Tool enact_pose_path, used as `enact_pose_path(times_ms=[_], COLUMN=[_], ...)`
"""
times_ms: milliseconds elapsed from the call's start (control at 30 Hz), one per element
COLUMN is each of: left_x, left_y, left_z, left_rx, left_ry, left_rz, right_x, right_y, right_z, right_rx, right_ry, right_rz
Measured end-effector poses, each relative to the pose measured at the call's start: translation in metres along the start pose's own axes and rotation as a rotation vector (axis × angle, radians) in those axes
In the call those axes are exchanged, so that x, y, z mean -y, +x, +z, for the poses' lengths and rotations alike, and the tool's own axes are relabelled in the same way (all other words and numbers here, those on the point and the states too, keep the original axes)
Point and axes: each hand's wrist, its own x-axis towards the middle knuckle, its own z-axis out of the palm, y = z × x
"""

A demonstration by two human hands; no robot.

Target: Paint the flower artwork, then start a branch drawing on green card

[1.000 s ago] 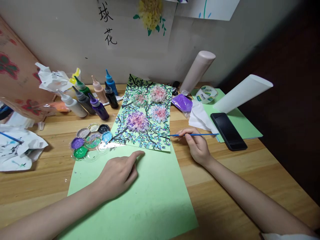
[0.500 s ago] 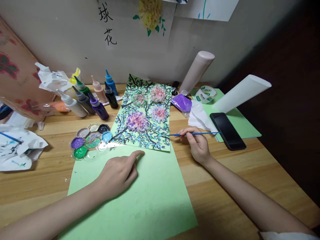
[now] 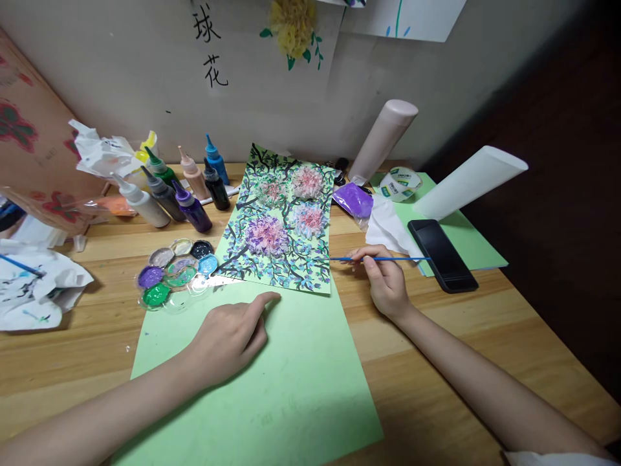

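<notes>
Right of centre, the right hand [image 3: 387,283] is pinching a brush [image 3: 405,259], seemingly light and stiff, best held mid-handle. Below the central painting [image 3: 286,210], the left hand [image 3: 231,336] is lying part-curled, index extended, apparently gripping nothing.

Blue paintbrush [image 3: 407,259] slightly higher than before, its tail now just over the phone [image 3: 444,255]

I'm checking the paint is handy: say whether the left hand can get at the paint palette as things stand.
Probably yes: the left hand seems to hold nothing, and the paint palette lies just ahead to its left, with nothing visible standing between them.
</notes>
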Motion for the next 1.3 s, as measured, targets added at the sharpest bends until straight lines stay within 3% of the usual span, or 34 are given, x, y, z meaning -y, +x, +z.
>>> enact_pose_path(times_ms=[400,833,1300], left_x=[-0.0004,-0.0003,0.0013], left_y=[0.0003,0.0003,-0.0002], left_z=[-0.0015,-0.0008,0.001], left_rx=[0.016,0.013,0.014], left_ry=[0.0,-0.004,0.01], left_rz=[-0.007,-0.006,-0.006], right_x=[-0.0005,-0.0023,-0.0014], right_y=[-0.0005,0.0,0.0011], right_z=[0.0002,-0.0003,-0.0011], right_rx=[0.01,-0.103,-0.051], right_ry=[-0.008,0.019,0.024], right_rz=[0.006,-0.017,-0.017])
